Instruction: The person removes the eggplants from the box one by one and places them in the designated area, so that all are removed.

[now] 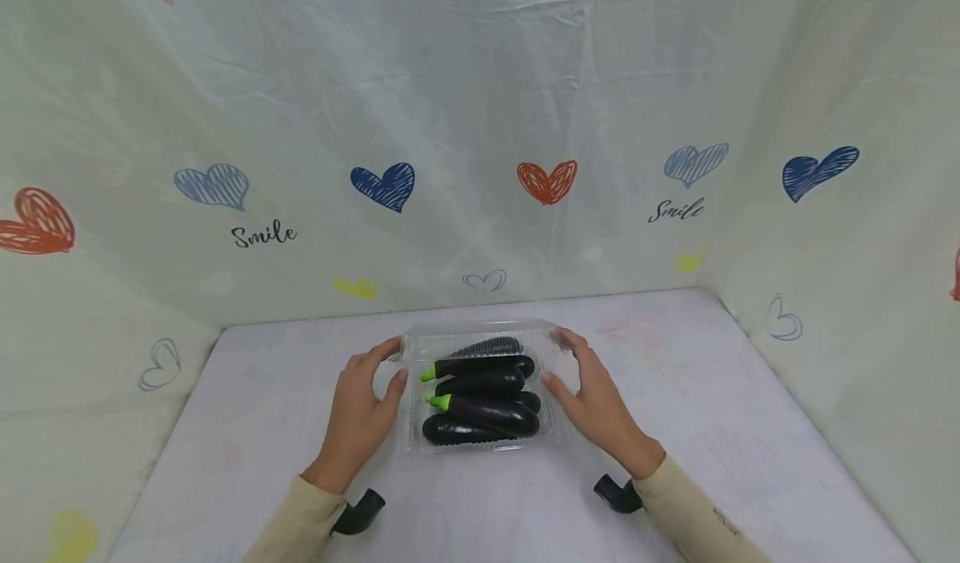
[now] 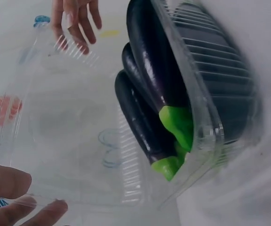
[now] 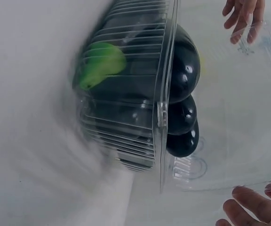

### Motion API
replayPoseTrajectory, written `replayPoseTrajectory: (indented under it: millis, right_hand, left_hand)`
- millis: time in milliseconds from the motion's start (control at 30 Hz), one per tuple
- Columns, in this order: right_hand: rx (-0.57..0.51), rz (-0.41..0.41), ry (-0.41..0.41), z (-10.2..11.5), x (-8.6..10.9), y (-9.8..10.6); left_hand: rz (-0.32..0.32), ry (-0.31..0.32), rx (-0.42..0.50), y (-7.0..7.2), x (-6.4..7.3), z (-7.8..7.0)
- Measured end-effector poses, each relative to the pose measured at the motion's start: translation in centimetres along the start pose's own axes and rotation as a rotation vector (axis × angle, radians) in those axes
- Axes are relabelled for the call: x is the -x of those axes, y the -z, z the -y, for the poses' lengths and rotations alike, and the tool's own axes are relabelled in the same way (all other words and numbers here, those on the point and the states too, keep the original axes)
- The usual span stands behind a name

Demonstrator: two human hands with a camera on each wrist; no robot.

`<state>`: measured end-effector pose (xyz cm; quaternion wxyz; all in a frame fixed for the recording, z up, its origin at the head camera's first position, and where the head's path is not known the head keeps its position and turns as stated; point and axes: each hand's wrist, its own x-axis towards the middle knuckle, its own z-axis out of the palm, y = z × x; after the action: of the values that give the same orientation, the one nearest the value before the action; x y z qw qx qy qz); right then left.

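Observation:
A clear plastic clamshell box (image 1: pixel 552 430) with several dark eggplants (image 1: pixel 491 415) in it stands on the table, its ribbed walls seen in both wrist views. Its clear lid (image 2: pixel 55 136) is raised at the far side. My left hand (image 1: pixel 360 413) touches the lid's left far corner with its fingertips, the thumb held apart beside the box. At the opposite corner my right hand (image 1: pixel 600 401) has its fingertips along the lid's edge (image 3: pixel 225 188), thumb spread away. Green stem ends (image 2: pixel 178 125) point mostly left; another green stem (image 3: pixel 102 63) shows through the ribbed wall.
A white-covered table (image 1: pixel 247 430) spreads around the box. Behind and beside it hangs a pale cloth (image 1: pixel 465 113) printed with hearts and words. Black curved pieces (image 1: pixel 360 513) sit at both wrists by the beige sleeves (image 1: pixel 690 505).

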<state>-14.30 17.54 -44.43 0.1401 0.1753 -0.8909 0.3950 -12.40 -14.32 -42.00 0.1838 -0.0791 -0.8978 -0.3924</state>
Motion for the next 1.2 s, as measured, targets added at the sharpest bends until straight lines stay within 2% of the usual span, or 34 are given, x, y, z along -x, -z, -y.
replayPoseTrajectory:
  millis: [333, 600, 867, 1200]
  right_hand:
    - [-0.062, -0.008, -0.011, -0.1, -1.6, 0.0]
    - [-0.070, -0.035, 0.040, -0.7, -2.4, -0.4]
    - [-0.068, -0.024, 0.039, -0.9, -3.2, -0.5]
    - [-0.083, -0.013, 0.045, -1.6, -3.8, -0.7]
  left_hand:
    - [0.026, 0.062, 0.106, 0.0, -1.6, 0.1]
    - [0.058, 0.106, 0.147, -0.1, -2.5, 0.2]
    - [0.088, 0.108, 0.205, -0.5, -2.8, 0.8]
    - [0.117, 0.118, 0.228, -0.8, -2.6, 1.2]
